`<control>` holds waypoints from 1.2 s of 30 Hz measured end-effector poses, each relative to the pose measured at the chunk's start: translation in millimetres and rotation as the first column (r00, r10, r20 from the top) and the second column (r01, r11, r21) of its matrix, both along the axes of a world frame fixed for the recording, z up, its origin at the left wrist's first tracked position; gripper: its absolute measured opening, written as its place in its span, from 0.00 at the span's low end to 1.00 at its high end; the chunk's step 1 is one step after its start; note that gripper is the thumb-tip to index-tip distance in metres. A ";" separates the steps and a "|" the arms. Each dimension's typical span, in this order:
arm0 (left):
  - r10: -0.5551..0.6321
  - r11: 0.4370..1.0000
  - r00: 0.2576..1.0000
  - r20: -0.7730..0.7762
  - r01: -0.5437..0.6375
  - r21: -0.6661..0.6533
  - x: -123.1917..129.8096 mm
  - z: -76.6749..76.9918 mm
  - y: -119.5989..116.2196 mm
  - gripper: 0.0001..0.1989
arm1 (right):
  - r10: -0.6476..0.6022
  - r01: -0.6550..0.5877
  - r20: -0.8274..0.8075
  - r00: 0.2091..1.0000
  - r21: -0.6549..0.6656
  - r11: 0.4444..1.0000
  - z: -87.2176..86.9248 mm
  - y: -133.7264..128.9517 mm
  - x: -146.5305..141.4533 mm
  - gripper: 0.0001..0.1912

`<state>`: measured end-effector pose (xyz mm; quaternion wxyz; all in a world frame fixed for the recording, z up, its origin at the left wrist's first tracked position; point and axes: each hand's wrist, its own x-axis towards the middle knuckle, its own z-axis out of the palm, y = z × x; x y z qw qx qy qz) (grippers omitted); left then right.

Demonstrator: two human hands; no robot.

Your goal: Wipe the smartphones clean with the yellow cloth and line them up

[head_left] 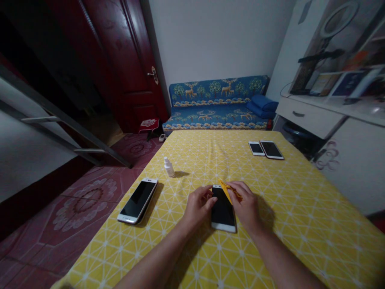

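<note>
A white smartphone (223, 214) with a dark screen lies face up on the yellow patterned tablecloth (192, 249). My left hand (198, 202) is at its left edge, thumb over the screen and fingers curled along the upper left side, steadying the phone. In my right hand (245, 200) is a folded orange cloth (227, 190), pinched between thumb and fingers. Part of the cloth touches the upper right of the screen; the rest is hidden in the hand.
A small white bottle (169, 167) stands upright at the left. Another white phone (138, 201) lies near the left edge. Two phones, a smaller one (256, 148) and a larger one (272, 149), lie side by side at the far right. A blue sofa (207, 114) stands beyond the table.
</note>
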<state>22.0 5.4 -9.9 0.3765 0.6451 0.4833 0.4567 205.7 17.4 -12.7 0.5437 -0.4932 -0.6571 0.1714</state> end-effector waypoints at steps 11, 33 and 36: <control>-0.026 0.957 0.864 0.503 0.166 -0.237 -3.5 -1.0 -2.3 0.39 | 0.179 -0.335 -0.444 0.878 -0.304 0.892 1.6 -15.5 -27.9 0.18; -0.077 0.991 0.997 0.023 0.079 -0.110 -23.9 -3.6 -7.6 0.14 | 0.458 -0.256 0.514 0.726 -0.416 0.873 -7.5 -15.1 43.0 0.68; 0.054 0.992 0.943 -0.328 -0.014 0.124 -28.4 3.2 -11.7 0.12 | 0.472 -0.267 0.502 0.725 -0.427 0.864 -6.7 -14.6 44.8 0.69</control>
